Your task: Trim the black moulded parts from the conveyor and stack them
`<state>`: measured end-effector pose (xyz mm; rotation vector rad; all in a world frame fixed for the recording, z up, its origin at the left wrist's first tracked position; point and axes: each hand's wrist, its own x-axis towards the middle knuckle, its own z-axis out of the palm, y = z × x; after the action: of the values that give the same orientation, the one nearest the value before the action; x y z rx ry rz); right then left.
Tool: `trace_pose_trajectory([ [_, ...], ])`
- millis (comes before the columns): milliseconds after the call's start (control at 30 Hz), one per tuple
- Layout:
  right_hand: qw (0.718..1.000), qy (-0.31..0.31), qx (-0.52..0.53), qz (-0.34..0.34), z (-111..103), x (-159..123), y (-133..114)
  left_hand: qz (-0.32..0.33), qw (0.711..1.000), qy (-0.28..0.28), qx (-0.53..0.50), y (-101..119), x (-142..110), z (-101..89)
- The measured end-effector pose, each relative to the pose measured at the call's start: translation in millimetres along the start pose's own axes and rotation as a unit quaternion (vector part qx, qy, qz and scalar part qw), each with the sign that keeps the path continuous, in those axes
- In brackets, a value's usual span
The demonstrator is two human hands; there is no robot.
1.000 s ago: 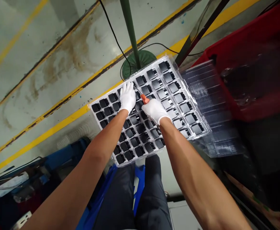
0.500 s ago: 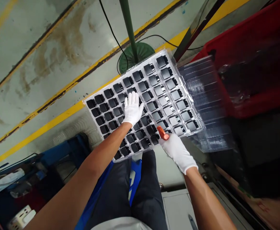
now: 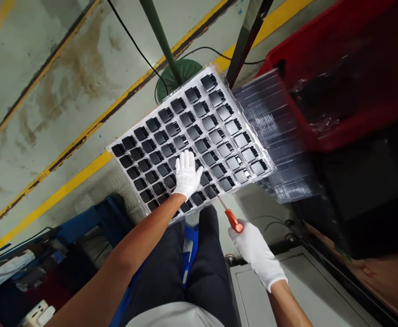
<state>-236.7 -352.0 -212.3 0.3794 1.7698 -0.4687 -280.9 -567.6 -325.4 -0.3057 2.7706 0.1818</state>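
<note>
**A:** Two hands in frame: left hand (image 3: 187, 175) and right hand (image 3: 256, 254), both white-gloved. Status?

**B:** Left lies flat on the clear blister tray (image 3: 243, 119). Grip spread open, fingers near together, thumb out, palm down on the black parts (image 3: 202, 145). Right is off the tray. Grip closed round an orange-handled screwdriver (image 3: 233, 220), thin shaft angled toward the tray's near edge. Contact at the tip: cannot tell.

**A:** Tray location?

**B:** Directly ahead, near edge just past the knees of the dark trousers (image 3: 212, 254). Green post base (image 3: 180, 75) sits beyond its far corner. Support underneath is hidden.

**A:** Done vs left?

**B:** Every pocket I can see holds one black square part, across all rows. No gap visible. Pockets under the left hand are hidden, so those are unconfirmed. Whether any part has been worked on: cannot tell, detail too small.

**A:** Anything else nearby?

**B:** Stack of clear trays (image 3: 277, 141) just right of the tray, overlapping its edge, pockets apparently vacant. Red plastic crate (image 3: 355, 131) behind that, with the stack's top end against it.
</note>
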Motion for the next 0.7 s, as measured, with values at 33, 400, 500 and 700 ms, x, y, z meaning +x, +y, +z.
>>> trace_pose_trajectory([
  [33,1.0,-0.003,-0.004,0.004,2.2,-2.0,6.1,0.001,1.0,0.001,0.002,2.2,-4.8,1.3],
  [400,0.996,-0.015,0.087,0.012,-26.6,-4.1,-2.8,0.049,0.998,-0.029,0.0,14.7,-28.4,2.9],
  [500,0.994,0.017,0.103,-0.039,-60.4,19.5,-57.1,0.025,0.999,0.027,-0.018,0.4,18.0,-19.2],
  [700,0.979,0.096,0.064,-0.168,-111.7,70.8,-191.4,-0.046,0.995,0.085,-0.005,-44.2,151.3,-68.9],
])
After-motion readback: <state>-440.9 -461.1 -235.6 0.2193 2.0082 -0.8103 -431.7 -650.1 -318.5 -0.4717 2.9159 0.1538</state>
